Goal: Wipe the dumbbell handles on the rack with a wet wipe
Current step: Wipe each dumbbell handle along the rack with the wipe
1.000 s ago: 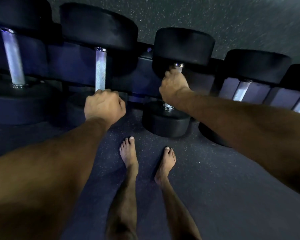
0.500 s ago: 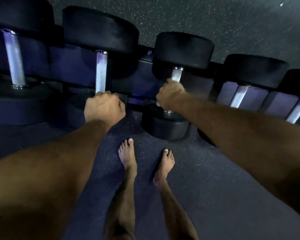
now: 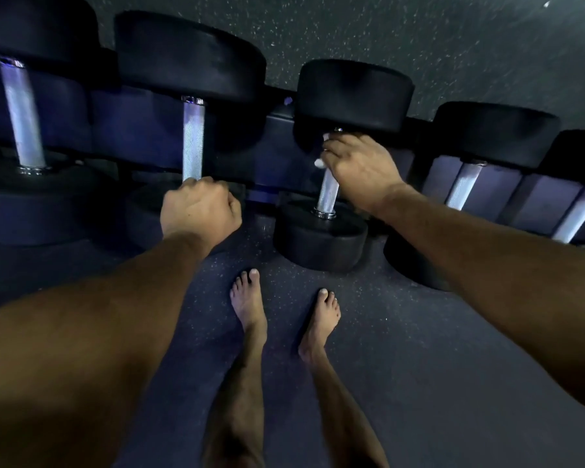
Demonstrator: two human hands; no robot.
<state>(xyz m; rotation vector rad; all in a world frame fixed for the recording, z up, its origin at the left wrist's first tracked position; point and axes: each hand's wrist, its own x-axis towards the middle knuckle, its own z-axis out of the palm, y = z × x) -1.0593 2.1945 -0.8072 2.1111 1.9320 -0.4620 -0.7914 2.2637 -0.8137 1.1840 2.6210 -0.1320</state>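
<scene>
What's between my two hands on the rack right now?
In the head view, no dumbbell sits between the left hand and the right hand; only the dark rack frame shows in that gap.

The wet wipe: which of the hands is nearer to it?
Right. The right hand grips the wet wipe around the third dumbbell's handle. The left hand grips the neighbouring handle, apart from it.

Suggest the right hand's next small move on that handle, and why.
Probably slide the right hand down toward the lower weight head. Its grip, with a bit of white wipe showing, sits at the top of the third dumbbell's handle, and bare metal shows below. The left hand holds the neighbouring handle.
</scene>
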